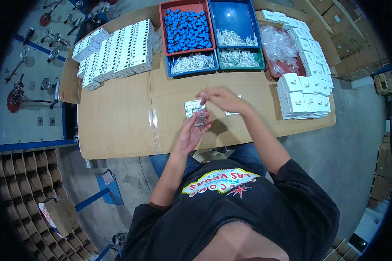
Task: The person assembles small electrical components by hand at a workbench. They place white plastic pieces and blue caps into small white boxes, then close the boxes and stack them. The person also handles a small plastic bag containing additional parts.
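Observation:
In my left hand (191,134) is a small clear plastic piece (200,118), gripped between thumb and fingers above the cardboard-covered table. My right hand (224,99) is raised just above it, thumb and fingertips pinched together; what they hold, if anything, is too small to make out. A flat white printed piece (190,107) lies on the cardboard just beyond my left hand, partly covered by it. Beneath my right wrist lies another white piece (233,112), mostly hidden.
Along the far edge stand a red bin of blue parts (164,17), blue bins (231,17) and a green bin (244,68) with white pieces, and a red bin (301,69) of clear plastic. White boxes are stacked left (117,54) and right (297,102).

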Demonstrator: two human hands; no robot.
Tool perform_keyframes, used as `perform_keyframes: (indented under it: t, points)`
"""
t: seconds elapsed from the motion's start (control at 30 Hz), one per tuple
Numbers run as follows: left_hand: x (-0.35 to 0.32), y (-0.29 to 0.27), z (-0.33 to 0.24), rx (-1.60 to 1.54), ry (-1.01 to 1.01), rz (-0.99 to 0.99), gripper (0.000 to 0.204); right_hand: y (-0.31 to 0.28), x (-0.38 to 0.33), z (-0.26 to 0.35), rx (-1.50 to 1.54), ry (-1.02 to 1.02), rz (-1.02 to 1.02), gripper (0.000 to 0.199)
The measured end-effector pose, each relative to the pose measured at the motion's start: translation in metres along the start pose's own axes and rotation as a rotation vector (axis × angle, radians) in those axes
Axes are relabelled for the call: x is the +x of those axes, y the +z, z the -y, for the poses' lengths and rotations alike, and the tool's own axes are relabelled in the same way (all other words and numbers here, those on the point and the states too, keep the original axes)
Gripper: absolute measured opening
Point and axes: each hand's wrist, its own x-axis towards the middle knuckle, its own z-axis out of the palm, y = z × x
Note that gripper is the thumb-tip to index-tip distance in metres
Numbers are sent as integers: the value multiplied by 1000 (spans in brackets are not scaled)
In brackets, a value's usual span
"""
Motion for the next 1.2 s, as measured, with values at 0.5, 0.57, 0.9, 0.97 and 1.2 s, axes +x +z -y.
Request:
perform_keyframes:
  t: [0.5,0.57,0.9,0.97,1.2]
  points:
    - [2,-113,54,-214,-338,290,57,-188,91,-92,-815,255,-818,21]
    - [4,-110,53,-192,-363,304,57,-193,103,-97,-932,261,-770,20]
    - [6,-111,53,-163,-382,304,61,-211,140,-90,-934,486,-716,31]
    - [4,-112,52,-165,-381,297,62,-210,137,-81,-898,446,-729,32]
    - [10,-102,56,-253,-374,153,60,-246,98,-127,-502,89,-901,24]
